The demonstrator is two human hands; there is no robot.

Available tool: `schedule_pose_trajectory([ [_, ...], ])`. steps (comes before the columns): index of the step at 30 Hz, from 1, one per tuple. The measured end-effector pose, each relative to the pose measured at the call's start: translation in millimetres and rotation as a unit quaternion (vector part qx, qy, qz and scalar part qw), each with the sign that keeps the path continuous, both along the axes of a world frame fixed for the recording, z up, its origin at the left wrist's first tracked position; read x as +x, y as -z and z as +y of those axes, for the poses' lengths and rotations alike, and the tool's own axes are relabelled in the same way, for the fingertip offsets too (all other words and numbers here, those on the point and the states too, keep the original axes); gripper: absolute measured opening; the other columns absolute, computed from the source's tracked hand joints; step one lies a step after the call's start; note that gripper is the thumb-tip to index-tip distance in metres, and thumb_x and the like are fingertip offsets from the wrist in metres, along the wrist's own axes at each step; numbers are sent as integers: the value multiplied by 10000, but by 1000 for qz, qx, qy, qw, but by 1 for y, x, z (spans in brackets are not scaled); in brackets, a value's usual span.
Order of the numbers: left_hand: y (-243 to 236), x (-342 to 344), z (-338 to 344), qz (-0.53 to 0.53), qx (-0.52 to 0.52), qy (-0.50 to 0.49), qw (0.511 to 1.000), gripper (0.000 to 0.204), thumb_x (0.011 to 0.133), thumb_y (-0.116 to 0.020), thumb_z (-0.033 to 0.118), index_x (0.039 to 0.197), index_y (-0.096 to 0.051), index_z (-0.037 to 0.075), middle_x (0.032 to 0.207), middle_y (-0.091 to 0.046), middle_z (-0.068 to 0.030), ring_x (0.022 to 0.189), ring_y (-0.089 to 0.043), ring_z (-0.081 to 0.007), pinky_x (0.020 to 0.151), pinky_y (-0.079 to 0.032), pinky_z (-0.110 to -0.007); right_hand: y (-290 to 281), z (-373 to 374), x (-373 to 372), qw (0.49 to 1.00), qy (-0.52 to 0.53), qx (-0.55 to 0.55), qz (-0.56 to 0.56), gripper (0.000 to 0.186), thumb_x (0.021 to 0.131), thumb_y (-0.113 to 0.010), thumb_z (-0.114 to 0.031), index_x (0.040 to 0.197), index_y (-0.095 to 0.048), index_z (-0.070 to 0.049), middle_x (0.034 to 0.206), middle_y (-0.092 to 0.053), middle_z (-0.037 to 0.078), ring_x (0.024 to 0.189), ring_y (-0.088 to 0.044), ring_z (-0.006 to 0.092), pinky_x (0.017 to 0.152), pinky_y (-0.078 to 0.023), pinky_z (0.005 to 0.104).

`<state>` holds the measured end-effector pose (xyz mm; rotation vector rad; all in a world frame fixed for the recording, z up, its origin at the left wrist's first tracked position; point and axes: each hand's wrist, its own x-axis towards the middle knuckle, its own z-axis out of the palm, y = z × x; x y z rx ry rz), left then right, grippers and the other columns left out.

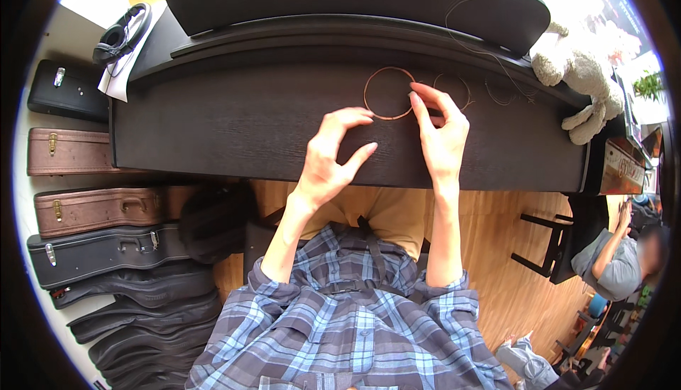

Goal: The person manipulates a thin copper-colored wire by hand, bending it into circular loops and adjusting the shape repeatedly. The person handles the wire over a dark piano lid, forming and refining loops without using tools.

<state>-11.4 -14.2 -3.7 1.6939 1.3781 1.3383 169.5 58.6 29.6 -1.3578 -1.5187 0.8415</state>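
A copper-coloured string (366, 92), wound into a round coil, is above the dark lid of a piano (234, 120). My right hand (445, 134) pinches the coil's right side between thumb and fingertips. At its lower left, my left hand (328, 152) has thumb and forefinger apart, the forefinger's tip close to the coil; whether it touches cannot be made out. Just beyond my right hand lies a thinner coiled string (469, 92), partly hidden by the fingers. Small loops of fine wire (500, 100) rest farther right, and a long loose strand curves up across the music stand (355, 0).
Headphones (122, 35) and white paper sit at the piano's left end. A pale plush toy (582, 70) leans at its right end. Instrument cases (99, 209) line the left wall. On the right are a black stool (546, 244) and another person (613, 266).
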Motion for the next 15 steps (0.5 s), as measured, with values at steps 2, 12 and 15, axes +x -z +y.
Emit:
schedule_pose_trajectory([
  [2, 1, 9, -1, 118, 60, -10, 991, 389, 831, -783, -4, 1200, -668, 44, 1341, -633, -115, 1257, -597, -298, 1064, -507, -401, 1, -6, -1, 988, 16, 41, -145, 255, 956, -726, -195, 1191, -738, -98, 984, -701, 42, 807, -606, 145, 746, -527, 308],
  [12, 12, 21, -4, 207, 96, -80, 970, 396, 900, -720, 48, 1284, -633, 8, 1381, -626, -127, 1309, -575, -296, 1099, -486, -402, 15, -24, -5, 973, -19, 106, -202, 453, 879, -802, -137, 1313, -674, -120, 1292, -543, 128, 923, -587, 217, 841, -535, 376],
  [15, 10, 22, -4, 242, 102, -82, 961, 395, 885, -733, 26, 1271, -648, 23, 1351, -654, -113, 1304, -588, -280, 1085, -494, -394, 17, -26, -3, 975, -16, 126, -181, 398, 864, -812, -116, 1247, -705, -124, 1246, -551, 113, 919, -595, 206, 814, -534, 358],
])
